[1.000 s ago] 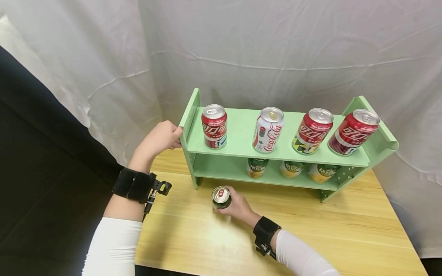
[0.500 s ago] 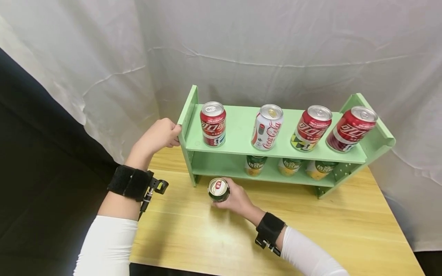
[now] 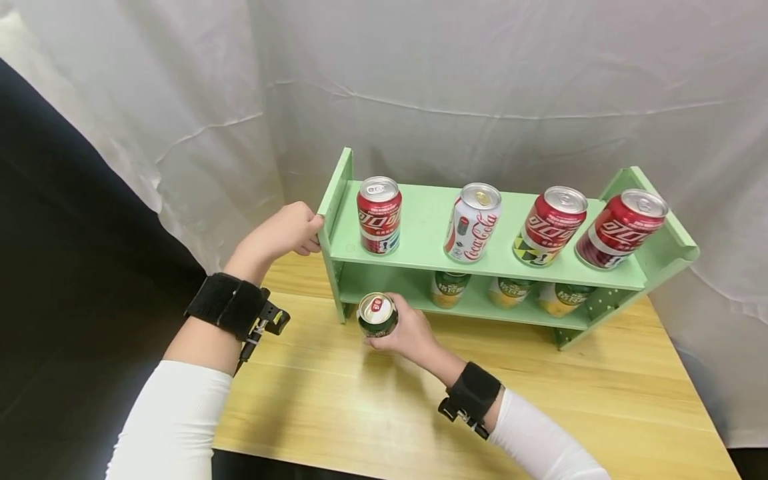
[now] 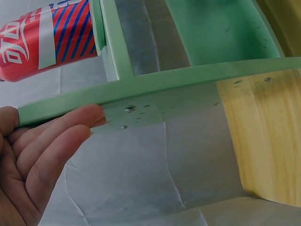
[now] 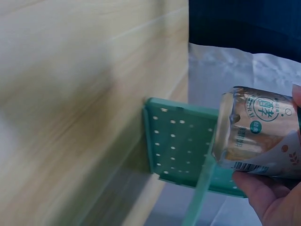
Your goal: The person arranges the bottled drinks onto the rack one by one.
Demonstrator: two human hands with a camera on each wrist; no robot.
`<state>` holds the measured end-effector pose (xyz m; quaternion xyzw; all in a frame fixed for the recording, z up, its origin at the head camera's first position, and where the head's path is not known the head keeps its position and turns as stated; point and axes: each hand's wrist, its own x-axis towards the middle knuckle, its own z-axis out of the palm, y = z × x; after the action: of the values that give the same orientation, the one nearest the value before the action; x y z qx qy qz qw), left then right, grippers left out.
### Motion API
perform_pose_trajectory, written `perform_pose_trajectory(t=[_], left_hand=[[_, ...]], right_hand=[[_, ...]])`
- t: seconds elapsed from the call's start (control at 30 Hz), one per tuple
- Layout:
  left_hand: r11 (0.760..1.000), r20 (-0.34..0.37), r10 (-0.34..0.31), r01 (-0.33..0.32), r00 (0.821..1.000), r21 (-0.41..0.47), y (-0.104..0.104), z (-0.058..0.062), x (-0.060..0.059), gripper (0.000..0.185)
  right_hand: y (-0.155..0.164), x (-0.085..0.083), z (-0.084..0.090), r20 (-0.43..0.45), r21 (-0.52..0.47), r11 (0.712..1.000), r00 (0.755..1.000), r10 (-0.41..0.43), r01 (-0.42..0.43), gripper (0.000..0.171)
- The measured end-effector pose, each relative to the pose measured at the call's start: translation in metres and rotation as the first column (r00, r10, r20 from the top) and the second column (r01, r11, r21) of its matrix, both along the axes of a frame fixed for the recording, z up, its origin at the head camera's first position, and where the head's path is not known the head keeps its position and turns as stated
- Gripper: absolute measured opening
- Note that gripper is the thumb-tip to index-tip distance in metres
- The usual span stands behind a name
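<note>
My left hand [image 3: 288, 230] grips the front edge of the left side panel [image 3: 336, 193] of a green two-tier shelf. In the left wrist view its fingers [image 4: 61, 146] lie along the panel's outer face. In my right hand [image 3: 411, 333] is an upright green-and-gold drink can [image 3: 377, 315], held round its side. The right wrist view shows the can [image 5: 258, 132] raised off the table, before the left end of the lower tier [image 3: 360, 287]. Three similar cans, one of them a green-and-yellow can [image 3: 450, 288], stand farther right on that tier, their tops hidden by the upper board.
On the upper tier stand a red cola can [image 3: 379, 217] at the left, a white cola can [image 3: 473, 223], and two more red cans, including the rightmost can [image 3: 621, 230]. The shelf stands on a wooden table [image 3: 540, 387] before a pale cloth [image 3: 480, 80].
My right hand has raised the can and brought it forward, a little leftward, up to the lower tier's left end. The left hand keeps its grip on the side panel.
</note>
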<state>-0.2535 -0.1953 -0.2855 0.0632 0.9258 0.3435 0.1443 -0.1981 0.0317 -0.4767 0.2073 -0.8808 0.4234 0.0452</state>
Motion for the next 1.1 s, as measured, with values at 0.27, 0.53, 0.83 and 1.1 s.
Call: perform_pose_trajectory(t=[0.27,0.53,0.83,1.1], left_hand=[[0.999,0.03,-0.035,0.035,0.999,0.005,0.005,0.001,-0.007,0.032],[0.999,0.043,-0.039,0.04,0.998,-0.006,0.004,0.004,-0.005,0.033],[1.0,0.035,-0.025,0.025,0.999,0.011,0.007,0.004,-0.006,0.032],[1.0,0.026,-0.011,0.011,1.0,0.006,0.002,0.002,-0.002,0.033]], right_hand=[[0.002,-0.011,0.011,0.004,-0.024,0.999,0.999,-0.034,0.034,0.085],[-0.001,-0.025,0.019,0.009,-0.049,0.997,0.998,-0.063,0.063,0.082],[-0.001,-0.049,0.014,0.031,0.003,0.995,0.994,-0.104,0.104,0.074],[-0.009,-0.055,0.004,0.036,-0.019,0.997,0.996,-0.078,0.078,0.074]])
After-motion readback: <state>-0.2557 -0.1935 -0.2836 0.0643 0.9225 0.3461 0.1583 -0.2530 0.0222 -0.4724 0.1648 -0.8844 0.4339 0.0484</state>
